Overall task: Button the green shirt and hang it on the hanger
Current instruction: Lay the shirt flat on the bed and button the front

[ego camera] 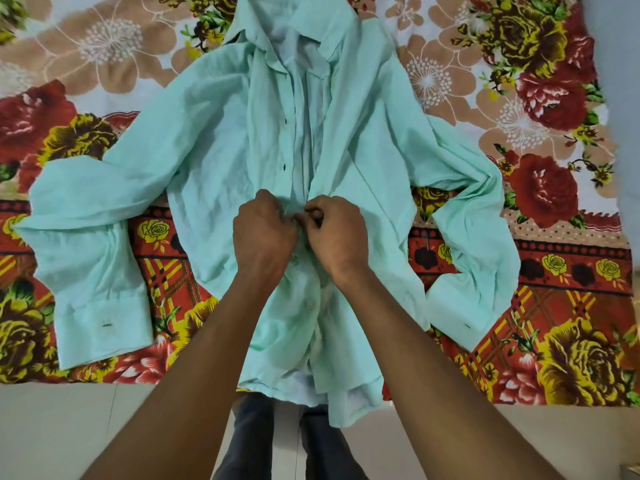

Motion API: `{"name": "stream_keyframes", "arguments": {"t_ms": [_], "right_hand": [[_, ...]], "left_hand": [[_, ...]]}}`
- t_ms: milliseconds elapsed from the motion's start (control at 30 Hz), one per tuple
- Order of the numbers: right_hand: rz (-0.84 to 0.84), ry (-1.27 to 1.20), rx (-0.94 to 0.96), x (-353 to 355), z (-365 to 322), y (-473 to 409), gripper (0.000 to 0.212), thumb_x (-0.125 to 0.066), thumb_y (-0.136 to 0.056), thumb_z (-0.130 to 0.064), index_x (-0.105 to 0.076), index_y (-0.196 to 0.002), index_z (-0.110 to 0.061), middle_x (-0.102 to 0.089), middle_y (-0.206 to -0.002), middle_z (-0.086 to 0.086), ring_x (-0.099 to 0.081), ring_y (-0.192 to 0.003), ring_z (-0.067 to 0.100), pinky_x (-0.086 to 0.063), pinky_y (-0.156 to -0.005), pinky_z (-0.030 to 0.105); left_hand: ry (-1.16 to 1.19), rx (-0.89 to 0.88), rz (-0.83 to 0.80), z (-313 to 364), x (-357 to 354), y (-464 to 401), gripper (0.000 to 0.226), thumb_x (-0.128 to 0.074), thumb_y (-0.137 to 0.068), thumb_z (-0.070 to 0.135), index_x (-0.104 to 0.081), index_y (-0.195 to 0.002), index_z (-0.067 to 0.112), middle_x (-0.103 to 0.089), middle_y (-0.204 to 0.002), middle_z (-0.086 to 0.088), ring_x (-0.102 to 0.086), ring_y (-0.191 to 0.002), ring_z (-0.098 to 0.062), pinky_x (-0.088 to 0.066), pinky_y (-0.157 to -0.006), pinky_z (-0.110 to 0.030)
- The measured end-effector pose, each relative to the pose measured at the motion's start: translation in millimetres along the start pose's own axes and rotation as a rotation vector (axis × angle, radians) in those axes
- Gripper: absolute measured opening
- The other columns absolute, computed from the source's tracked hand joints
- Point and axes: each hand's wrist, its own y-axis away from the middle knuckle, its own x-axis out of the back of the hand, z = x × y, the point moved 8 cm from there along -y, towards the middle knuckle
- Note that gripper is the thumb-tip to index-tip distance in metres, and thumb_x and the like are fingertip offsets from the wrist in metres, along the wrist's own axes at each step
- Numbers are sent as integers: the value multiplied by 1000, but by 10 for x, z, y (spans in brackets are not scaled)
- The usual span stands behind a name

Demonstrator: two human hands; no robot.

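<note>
Your left hand point(264, 233) and right hand point(337, 233) meet at centre, each grip pinching the front edges of the green shirt point(221, 161), which lies spread on the floral bedsheet point(540, 109), collar at 12 o'clock.

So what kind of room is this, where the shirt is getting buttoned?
Probably a bedroom at home. The green shirt lies spread on a flowery bedsheet, most likely over a bed, and pale floor tiles show below its edge.

Bare forearms point(194, 368), no sleeves in view; dark grey trousers point(252, 441) below.
</note>
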Motion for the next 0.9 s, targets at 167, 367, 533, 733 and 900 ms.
{"name": "stream_keyframes", "arguments": {"t_ms": [167,367,533,733,900], "right_hand": [[116,-12,-20,16,3,47,9,-67,-94,-25,-73,-89,-19,-69,-85,-5,-63,-84,12,-55,-77,34],[262,-320,33,205,-44,170,8,-72,-93,-19,-79,-97,-17,-74,-92,-9,-66,-86,4,-55,-81,20],[193,-545,-81,123,20,147,6,-75,-93,-23,-80,-95,-21,-77,-89,-15,-69,-86,1,-55,-82,20],[164,-552,-104,142,63,122,6,-75,-93,-23,-81,-95,-21,-78,-88,-15,-71,-85,1,-57,-82,19],[159,-608,-119,209,126,80,9,-74,-94,-20,-82,-98,-17,-79,-93,-11,-72,-91,1,-57,-87,18]], "left_hand": [[256,129,-2,-190,71,-10,5,-74,-86,16,-79,-87,16,-76,-82,2,-73,-83,-19,-54,-72,-27],[797,404,-116,-247,-5,88,4,-77,-90,16,-79,-91,12,-73,-79,-5,-64,-69,-16,-57,-73,-30],[997,460,-200,-122,-139,160,19,-71,-95,13,-76,-108,1,-78,-104,-20,-76,-91,-29,-61,-74,-29],[985,424,-136,-115,-145,192,17,-72,-95,15,-77,-110,7,-79,-106,-12,-75,-106,-26,-58,-100,-43],[1052,369,-223,-51,-196,195,16,-66,-96,8,-81,-101,9,-80,-101,-13,-77,-96,-26,-61,-84,-33]]}}
